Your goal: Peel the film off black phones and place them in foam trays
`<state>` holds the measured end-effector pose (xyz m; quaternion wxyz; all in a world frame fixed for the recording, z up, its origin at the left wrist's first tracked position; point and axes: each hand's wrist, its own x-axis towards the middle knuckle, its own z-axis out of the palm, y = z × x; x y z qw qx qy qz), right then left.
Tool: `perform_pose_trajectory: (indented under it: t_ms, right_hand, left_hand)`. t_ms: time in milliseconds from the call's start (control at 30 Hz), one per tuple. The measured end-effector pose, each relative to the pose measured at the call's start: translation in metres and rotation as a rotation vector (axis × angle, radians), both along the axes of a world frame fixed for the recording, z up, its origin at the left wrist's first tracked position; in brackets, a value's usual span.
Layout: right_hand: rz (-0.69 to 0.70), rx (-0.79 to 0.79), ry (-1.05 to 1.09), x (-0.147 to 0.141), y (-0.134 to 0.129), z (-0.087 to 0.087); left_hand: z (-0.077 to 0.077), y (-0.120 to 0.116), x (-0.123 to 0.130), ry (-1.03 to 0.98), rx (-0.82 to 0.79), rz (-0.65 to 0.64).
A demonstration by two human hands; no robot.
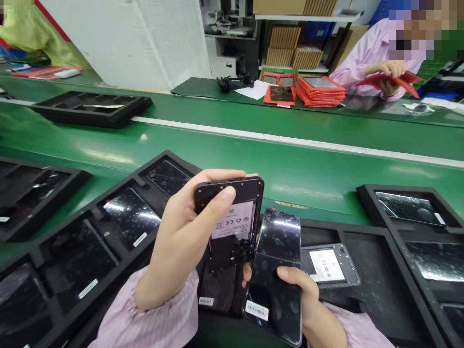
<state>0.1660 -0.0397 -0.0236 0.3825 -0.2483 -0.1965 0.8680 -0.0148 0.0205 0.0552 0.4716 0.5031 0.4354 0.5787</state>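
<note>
My left hand point(184, 227) is closed round a black phone body point(244, 193), its inner side facing me with a white printed battery label. The thumb lies across the upper part of that body. Beside it, my right hand point(308, 295) grips a glossy dark screen panel point(277, 275) by its lower half, thumb on the front, with a white barcode sticker near its bottom. The two parts are side by side, close together at the body's right edge. Another dark panel point(217, 285) with a sticker lies below the phone body.
A black foam tray point(126, 261) of screens lies left. At right, a tray point(384, 290) holds a phone body point(344, 266); another tray point(380, 212) holds screens. Across the green surface point(311, 179), a person point(366, 53) handles a red folder near stacked red cases point(321, 94).
</note>
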Motion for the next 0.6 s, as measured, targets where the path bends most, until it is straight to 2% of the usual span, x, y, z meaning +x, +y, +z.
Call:
perform_pose_trajectory:
  t_ms: [167,300,367,500,600]
  right_hand:
    - [-0.036,-0.030,0.028,-0.002,0.000,0.001]
    - [-0.038,-0.068,-0.004,-0.002,-0.001,0.002]
    - [-0.066,-0.073,-0.019,-0.001,-0.002,0.003]
    - [-0.136,-0.061,-0.016,-0.001,0.000,0.010]
    - [-0.218,-0.060,-0.042,-0.006,0.001,0.011]
  left_hand:
    - [-0.003,0.003,-0.001,0.023,0.033,0.023]
    - [-0.003,-0.002,-0.001,0.110,0.185,0.033]
    - [-0.001,-0.007,-0.001,0.142,0.301,-0.035]
    - [0.003,-0.014,0.000,0.059,0.406,-0.294]
    - [0.006,-0.014,0.002,0.032,0.475,-0.354]
